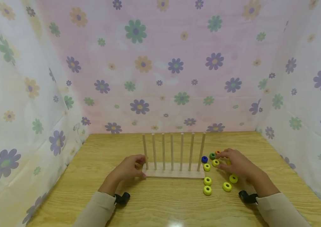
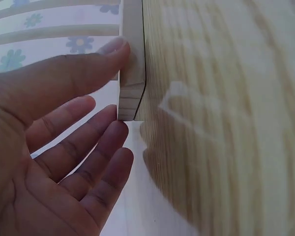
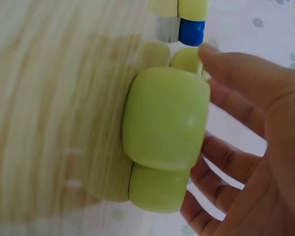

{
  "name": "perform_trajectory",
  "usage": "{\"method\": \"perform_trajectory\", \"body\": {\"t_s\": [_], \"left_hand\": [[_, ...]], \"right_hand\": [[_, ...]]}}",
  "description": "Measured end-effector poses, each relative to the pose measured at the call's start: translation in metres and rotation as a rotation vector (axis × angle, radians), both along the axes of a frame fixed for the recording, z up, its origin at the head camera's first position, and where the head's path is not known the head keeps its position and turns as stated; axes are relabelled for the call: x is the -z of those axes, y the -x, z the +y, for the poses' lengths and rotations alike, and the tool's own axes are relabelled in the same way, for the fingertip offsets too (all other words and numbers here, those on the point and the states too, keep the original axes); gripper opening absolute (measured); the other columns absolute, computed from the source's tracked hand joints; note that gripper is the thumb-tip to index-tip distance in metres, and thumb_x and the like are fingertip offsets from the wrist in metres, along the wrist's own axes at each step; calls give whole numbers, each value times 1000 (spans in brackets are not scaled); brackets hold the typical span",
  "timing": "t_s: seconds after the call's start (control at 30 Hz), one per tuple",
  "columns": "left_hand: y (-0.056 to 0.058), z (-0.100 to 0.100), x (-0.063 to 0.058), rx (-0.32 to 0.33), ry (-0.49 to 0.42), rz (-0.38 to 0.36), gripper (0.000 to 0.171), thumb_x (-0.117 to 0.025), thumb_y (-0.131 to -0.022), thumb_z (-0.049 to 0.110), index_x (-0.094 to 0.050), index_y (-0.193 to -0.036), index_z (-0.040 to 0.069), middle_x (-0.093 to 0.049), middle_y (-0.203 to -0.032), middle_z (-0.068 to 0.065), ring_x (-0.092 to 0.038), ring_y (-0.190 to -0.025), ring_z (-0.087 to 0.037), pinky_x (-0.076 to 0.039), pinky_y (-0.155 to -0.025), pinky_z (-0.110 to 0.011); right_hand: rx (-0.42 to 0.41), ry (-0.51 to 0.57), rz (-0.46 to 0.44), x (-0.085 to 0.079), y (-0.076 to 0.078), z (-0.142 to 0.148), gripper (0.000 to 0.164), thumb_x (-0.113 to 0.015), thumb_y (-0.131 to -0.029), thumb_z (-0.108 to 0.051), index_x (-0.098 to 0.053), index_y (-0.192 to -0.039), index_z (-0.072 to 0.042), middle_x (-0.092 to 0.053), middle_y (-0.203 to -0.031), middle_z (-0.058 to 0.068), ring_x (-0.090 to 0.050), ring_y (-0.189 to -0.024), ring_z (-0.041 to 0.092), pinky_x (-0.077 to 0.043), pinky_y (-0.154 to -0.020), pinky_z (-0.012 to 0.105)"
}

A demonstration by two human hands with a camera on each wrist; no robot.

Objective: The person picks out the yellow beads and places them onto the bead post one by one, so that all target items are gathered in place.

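A wooden stand [image 1: 174,174] with a row of upright pegs sits in the middle of the table. At its left end my left hand [image 1: 127,167] holds the base; in the left wrist view the thumb [image 2: 117,54] lies on the base's edge [image 2: 135,69] and the fingertips touch around its end. My right hand [image 1: 238,164] hovers among ring-shaped beads right of the stand, thumb and fingers apart. Nearest its fingertips are a yellow bead [image 1: 215,165], a green bead [image 1: 212,156] and an orange bead [image 1: 218,152]. Another yellow bead is partly hidden beneath the hand.
A blue bead [image 1: 204,161] and a yellow bead [image 1: 207,169] lie by the stand's right end. More yellow beads [image 1: 207,192] are nearer the front, two of them close to the right wrist. Flower-printed cloth [image 1: 160,113] encloses the table [image 1: 160,205] at the back and sides.
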State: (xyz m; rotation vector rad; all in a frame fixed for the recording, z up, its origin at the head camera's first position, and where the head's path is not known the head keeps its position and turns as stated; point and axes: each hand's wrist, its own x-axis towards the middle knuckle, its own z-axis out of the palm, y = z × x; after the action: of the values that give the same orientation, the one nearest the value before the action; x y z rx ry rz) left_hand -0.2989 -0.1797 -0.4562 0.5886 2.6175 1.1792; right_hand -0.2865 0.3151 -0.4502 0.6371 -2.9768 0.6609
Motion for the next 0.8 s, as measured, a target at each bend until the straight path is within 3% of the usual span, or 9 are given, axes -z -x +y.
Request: {"method": "perform_trajectory", "body": {"t_s": [0.2,0.5,0.8], "left_hand": [[0,0,0,-14,7,8,67,-93,-78,19,-63,-137,11,-64,-136,-9,-61,-125,-31,-51,-104,-50],[-1,0,-1,-6,25,13,54,-94,-76,20,-68,-123,15,-67,-126,-3,-62,-121,-28,-51,-104,-50],[2,0,1,3,30,16,49,-95,-76,21,-69,-117,18,-67,-125,-2,-62,-123,-30,-50,-105,-51]], "right_hand": [[5,2,-7,0,1,-2,35,-79,-92,-39,-74,-122,-20,-64,-124,10,-62,-110,33,-53,-89,55],[-16,7,-33,0,3,-4,30,-82,-91,-33,-77,-117,-21,-65,-110,1,-58,-91,16,-48,-77,37],[-6,10,-29,2,4,-3,31,-82,-90,-32,-77,-117,-17,-69,-113,1,-64,-98,23,-53,-82,44]]}}
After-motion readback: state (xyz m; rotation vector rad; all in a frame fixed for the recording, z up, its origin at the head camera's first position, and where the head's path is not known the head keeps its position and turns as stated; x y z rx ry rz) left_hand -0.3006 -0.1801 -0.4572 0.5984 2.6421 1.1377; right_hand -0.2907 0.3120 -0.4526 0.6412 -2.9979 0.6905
